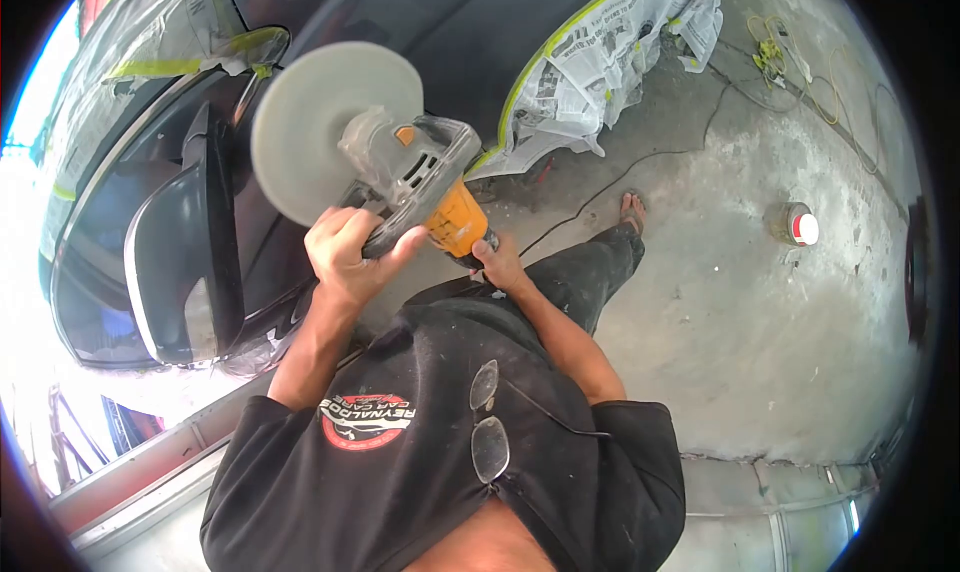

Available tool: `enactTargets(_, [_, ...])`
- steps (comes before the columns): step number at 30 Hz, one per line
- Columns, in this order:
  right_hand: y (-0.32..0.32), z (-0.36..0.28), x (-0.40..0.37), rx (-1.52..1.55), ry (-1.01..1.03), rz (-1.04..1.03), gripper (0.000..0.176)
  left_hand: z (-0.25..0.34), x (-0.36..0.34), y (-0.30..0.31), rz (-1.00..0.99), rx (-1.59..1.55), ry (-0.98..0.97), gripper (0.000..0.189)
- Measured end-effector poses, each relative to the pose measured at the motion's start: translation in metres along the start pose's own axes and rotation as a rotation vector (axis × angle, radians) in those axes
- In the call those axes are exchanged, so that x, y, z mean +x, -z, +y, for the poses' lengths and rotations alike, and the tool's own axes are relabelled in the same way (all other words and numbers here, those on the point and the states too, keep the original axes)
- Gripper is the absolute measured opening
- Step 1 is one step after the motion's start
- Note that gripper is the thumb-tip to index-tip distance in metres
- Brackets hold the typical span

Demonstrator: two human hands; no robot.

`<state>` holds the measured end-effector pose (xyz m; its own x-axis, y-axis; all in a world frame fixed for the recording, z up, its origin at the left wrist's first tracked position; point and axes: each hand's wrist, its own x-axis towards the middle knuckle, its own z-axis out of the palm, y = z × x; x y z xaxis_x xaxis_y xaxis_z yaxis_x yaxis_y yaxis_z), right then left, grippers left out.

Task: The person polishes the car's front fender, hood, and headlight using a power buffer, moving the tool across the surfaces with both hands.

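Note:
A yellow and black polisher (458, 218) with a wide, pale round pad (300, 137) is held in front of my body. My left hand (343, 254) wraps round its black front handle, thumb along the bar. Lower down, my right hand (502, 264) grips the rear end of the yellow body; some of those fingers are hidden. The pad faces the dark, glossy car (450, 42) and overlaps its panel in this view. Left of the pad is the car's side mirror (185, 262).
Newspaper masking (575, 92) edged with green tape covers the wheel area. A black cord (590, 207) runs across the concrete floor (700, 322). A jar (800, 227) with a red and white top and a tangled yellow cord (770, 60) lie to the right.

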<state>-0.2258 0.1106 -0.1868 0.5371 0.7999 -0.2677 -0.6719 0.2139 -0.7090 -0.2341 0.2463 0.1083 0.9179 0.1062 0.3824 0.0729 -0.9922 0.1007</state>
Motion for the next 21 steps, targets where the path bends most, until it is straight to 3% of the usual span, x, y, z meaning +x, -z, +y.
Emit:
enactTargets(2, [-0.003,-0.002,-0.001,0.006,0.004,-0.016,0.071,0.001,0.003,0.000,0.000,-0.001,-0.009,0.040])
enactTargets(6, [0.014,-0.038,-0.004,0.045,0.023,0.160,0.063,0.015,0.050,-0.026,0.035,-0.048,-0.048,0.041])
enactTargets(8, [0.039,-0.072,0.004,-0.042,0.031,0.314,0.060,0.023,0.087,-0.044,0.038,-0.082,-0.048,0.039])
enactTargets(10, [0.077,-0.110,0.018,-0.097,0.147,0.253,0.058,0.032,0.133,-0.066,0.091,-0.103,-0.071,0.041])
enactTargets(16, [0.118,-0.246,0.036,-0.130,0.149,0.444,0.063,0.064,0.265,-0.114,0.136,-0.238,-0.037,0.057])
enactTargets(21, [0.117,-0.236,0.034,-0.106,0.143,0.452,0.063,0.060,0.253,-0.113,0.146,-0.268,-0.026,0.060])
